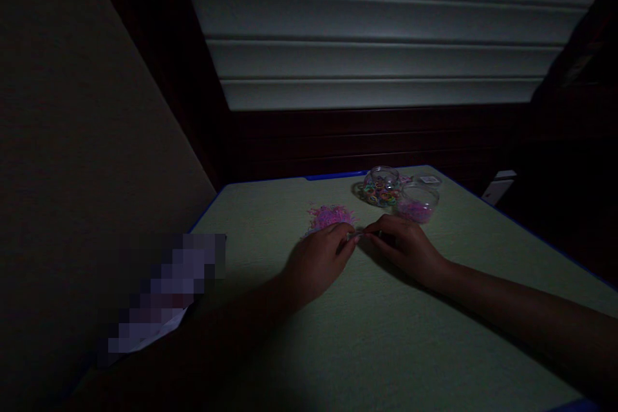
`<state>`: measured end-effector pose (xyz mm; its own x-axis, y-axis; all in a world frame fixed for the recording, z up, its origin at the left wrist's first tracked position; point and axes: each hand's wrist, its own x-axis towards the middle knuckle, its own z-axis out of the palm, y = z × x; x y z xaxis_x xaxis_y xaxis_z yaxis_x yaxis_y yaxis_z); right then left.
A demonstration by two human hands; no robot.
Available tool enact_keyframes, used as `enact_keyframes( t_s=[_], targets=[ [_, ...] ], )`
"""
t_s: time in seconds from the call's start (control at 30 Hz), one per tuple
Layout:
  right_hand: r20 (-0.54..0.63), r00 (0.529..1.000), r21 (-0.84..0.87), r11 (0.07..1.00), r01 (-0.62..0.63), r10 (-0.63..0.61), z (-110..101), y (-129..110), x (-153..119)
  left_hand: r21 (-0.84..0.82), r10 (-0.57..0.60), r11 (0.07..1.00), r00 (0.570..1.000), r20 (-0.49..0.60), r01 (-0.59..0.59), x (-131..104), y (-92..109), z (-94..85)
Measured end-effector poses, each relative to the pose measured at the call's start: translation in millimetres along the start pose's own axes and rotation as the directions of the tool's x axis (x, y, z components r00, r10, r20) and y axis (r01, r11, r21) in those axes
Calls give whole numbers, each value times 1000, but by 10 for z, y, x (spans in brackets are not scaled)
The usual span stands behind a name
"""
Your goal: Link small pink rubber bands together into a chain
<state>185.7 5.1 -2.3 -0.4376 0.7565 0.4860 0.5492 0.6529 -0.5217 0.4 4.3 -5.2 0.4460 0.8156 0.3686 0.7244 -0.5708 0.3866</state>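
My left hand (321, 261) and my right hand (408, 246) are nearly touching over the middle of the green table. Their fingers pinch a small, thin item (358, 234) between them, too dark and small to name. Just behind my left hand lies a loose pile of small pink and purple pieces (331, 215). Beyond my right hand stands a clear container (418, 205) with pink pieces in it. A clear round jar (382, 188) with multicoloured rings is behind it to the left.
The green table (270, 219) has a blue edge. A clear lid (429, 180) lies at the back right. A pixelated flat object (168, 290) is at the left edge. White slats (386, 58) rise behind the table, and a wall stands on the left.
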Motion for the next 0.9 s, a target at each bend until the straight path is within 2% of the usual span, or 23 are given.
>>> enact_keyframes(
  t_s=[0.47,0.67,0.9],
  targets=[
    [-9,1000,-1,1000,-14,14,12,21,6,-14,21,1000,1000,-17,-21,6,-26,10],
    [10,999,0,999,32,-32,-7,17,13,-10,23,1000,999,-27,-24,8,-32,10],
    [34,999,-2,1000,10,-10,7,-4,17,-5,21,1000,999,-24,-22,4,-30,12]
  ],
)
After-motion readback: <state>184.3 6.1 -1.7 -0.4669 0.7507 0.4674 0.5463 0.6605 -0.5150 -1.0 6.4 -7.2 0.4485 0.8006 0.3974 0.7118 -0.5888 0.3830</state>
